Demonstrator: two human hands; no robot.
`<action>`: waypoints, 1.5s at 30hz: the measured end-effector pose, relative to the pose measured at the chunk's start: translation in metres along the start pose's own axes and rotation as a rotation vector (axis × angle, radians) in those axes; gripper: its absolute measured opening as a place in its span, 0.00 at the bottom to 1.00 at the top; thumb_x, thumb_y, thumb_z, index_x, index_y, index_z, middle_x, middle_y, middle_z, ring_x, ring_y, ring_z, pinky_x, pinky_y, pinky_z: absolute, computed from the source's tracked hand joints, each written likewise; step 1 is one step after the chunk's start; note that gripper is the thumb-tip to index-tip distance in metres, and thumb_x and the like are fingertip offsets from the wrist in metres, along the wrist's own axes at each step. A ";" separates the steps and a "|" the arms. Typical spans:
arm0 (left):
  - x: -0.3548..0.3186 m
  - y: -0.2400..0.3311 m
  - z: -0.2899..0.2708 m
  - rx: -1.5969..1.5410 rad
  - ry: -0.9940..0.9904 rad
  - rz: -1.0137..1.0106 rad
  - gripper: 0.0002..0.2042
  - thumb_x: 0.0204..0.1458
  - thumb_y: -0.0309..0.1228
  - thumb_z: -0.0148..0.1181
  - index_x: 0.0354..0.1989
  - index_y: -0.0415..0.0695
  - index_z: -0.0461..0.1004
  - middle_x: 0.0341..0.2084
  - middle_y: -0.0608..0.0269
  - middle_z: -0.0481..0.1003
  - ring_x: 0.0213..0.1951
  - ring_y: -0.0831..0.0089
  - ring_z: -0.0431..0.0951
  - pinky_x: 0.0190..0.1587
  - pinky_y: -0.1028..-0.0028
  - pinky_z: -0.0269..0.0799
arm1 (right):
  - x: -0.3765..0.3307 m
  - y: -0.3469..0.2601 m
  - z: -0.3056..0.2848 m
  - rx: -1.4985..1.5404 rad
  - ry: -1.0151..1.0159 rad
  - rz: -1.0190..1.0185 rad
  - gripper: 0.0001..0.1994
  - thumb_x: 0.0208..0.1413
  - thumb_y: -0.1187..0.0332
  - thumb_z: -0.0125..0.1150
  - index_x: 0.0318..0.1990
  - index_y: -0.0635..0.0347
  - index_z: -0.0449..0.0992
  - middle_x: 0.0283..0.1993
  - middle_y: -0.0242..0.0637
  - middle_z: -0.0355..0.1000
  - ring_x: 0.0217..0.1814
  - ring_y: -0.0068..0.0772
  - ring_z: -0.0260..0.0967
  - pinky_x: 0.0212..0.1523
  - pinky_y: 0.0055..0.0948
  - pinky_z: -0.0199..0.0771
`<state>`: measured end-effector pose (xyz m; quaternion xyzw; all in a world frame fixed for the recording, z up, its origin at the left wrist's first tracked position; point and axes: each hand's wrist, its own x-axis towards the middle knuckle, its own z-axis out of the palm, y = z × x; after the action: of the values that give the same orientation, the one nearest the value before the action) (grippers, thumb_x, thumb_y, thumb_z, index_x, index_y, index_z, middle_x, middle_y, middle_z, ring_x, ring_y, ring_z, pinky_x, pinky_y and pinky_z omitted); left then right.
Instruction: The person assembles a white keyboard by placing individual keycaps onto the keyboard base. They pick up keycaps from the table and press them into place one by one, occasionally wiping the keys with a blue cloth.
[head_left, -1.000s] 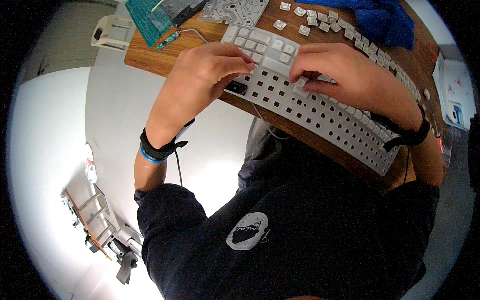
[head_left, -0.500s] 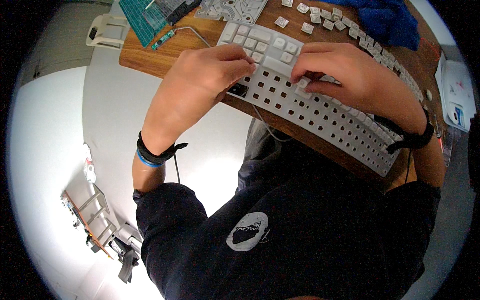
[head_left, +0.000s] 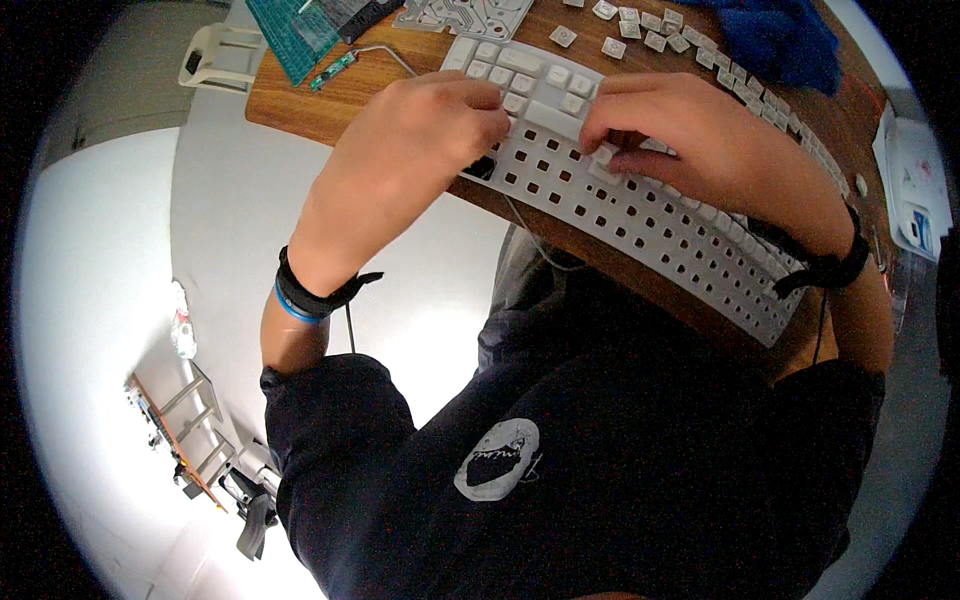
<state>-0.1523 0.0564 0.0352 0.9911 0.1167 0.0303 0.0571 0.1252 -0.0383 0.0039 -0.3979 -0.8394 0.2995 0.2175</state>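
Note:
A white keyboard frame lies aslant along the table's near edge, with rows of square holes toward me. White keycaps sit in its far rows. My left hand is over its left end, fingers curled closed at the holes; what they hold, if anything, is hidden. Between thumb and fingers of my right hand is a white keycap, low against the frame near its middle. That hand hides part of the keycap rows behind it.
Loose keycaps lie scattered at the far side and trail down to the right. Beyond them is a blue cloth. A green cutting mat, a small green circuit board with a wire, and a patterned grey plate lie far left.
My left hand has shifted slightly up and its fingers have curled in more. My right hand stays on the keycap, almost unmoved. The whole view has shifted a little.

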 end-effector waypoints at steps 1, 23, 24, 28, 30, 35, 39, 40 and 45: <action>0.000 -0.002 0.001 0.000 0.000 0.001 0.18 0.48 0.19 0.68 0.50 0.40 0.85 0.45 0.57 0.84 0.49 0.53 0.85 0.52 0.59 0.84 | 0.000 -0.001 0.000 -0.016 -0.009 0.012 0.13 0.56 0.72 0.71 0.48 0.62 0.80 0.46 0.48 0.80 0.52 0.57 0.79 0.54 0.50 0.79; -0.005 -0.021 0.020 -0.338 0.238 -0.053 0.05 0.53 0.20 0.71 0.36 0.40 0.81 0.32 0.52 0.81 0.38 0.47 0.83 0.39 0.55 0.77 | 0.034 -0.009 0.010 -0.142 0.093 -0.095 0.06 0.64 0.70 0.64 0.45 0.61 0.78 0.46 0.46 0.76 0.51 0.56 0.78 0.51 0.48 0.79; -0.005 -0.022 0.021 -0.322 0.229 -0.052 0.06 0.53 0.21 0.72 0.37 0.41 0.81 0.34 0.54 0.82 0.38 0.49 0.85 0.40 0.56 0.79 | 0.036 -0.009 0.011 -0.157 0.105 -0.106 0.06 0.64 0.70 0.64 0.45 0.61 0.79 0.46 0.45 0.76 0.51 0.56 0.78 0.51 0.48 0.79; -0.005 -0.023 0.018 -0.268 0.209 -0.034 0.07 0.53 0.23 0.73 0.39 0.43 0.83 0.37 0.59 0.85 0.39 0.54 0.87 0.40 0.60 0.81 | 0.044 -0.006 0.012 -0.205 0.094 -0.137 0.06 0.62 0.70 0.65 0.44 0.60 0.79 0.45 0.43 0.78 0.52 0.53 0.79 0.51 0.48 0.80; -0.007 -0.021 0.017 -0.271 0.203 -0.044 0.07 0.53 0.23 0.73 0.39 0.43 0.84 0.37 0.58 0.85 0.39 0.53 0.87 0.40 0.60 0.81 | 0.047 -0.004 0.013 -0.205 0.087 -0.146 0.07 0.61 0.69 0.66 0.44 0.59 0.80 0.44 0.42 0.78 0.52 0.52 0.79 0.51 0.47 0.80; -0.011 -0.016 0.019 -0.281 0.225 -0.084 0.08 0.53 0.23 0.72 0.41 0.43 0.84 0.37 0.57 0.85 0.39 0.51 0.87 0.41 0.59 0.82 | 0.055 -0.002 0.012 -0.202 0.052 -0.144 0.07 0.60 0.68 0.68 0.42 0.59 0.82 0.44 0.40 0.78 0.53 0.50 0.79 0.51 0.46 0.80; -0.018 -0.015 0.023 -0.294 0.233 -0.117 0.07 0.54 0.23 0.71 0.41 0.43 0.84 0.38 0.57 0.84 0.40 0.51 0.86 0.41 0.59 0.82 | 0.061 -0.003 0.010 -0.159 0.011 -0.115 0.07 0.60 0.68 0.68 0.42 0.60 0.82 0.44 0.42 0.77 0.53 0.52 0.78 0.53 0.46 0.79; -0.019 -0.015 0.024 -0.303 0.247 -0.115 0.07 0.54 0.23 0.71 0.41 0.43 0.84 0.38 0.57 0.84 0.40 0.51 0.86 0.41 0.59 0.82 | 0.061 -0.005 0.010 -0.150 0.004 -0.097 0.07 0.60 0.68 0.68 0.41 0.61 0.81 0.44 0.42 0.77 0.53 0.52 0.78 0.53 0.47 0.79; -0.017 -0.011 0.025 -0.283 0.241 -0.117 0.07 0.55 0.24 0.70 0.41 0.43 0.83 0.38 0.57 0.84 0.40 0.50 0.85 0.41 0.57 0.82 | 0.050 -0.005 0.012 -0.154 0.009 -0.040 0.09 0.61 0.68 0.68 0.44 0.62 0.76 0.46 0.46 0.74 0.50 0.57 0.76 0.52 0.50 0.78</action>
<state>-0.1694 0.0607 0.0081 0.9539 0.1747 0.1613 0.1831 0.0855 -0.0050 0.0047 -0.3977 -0.8669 0.2278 0.1959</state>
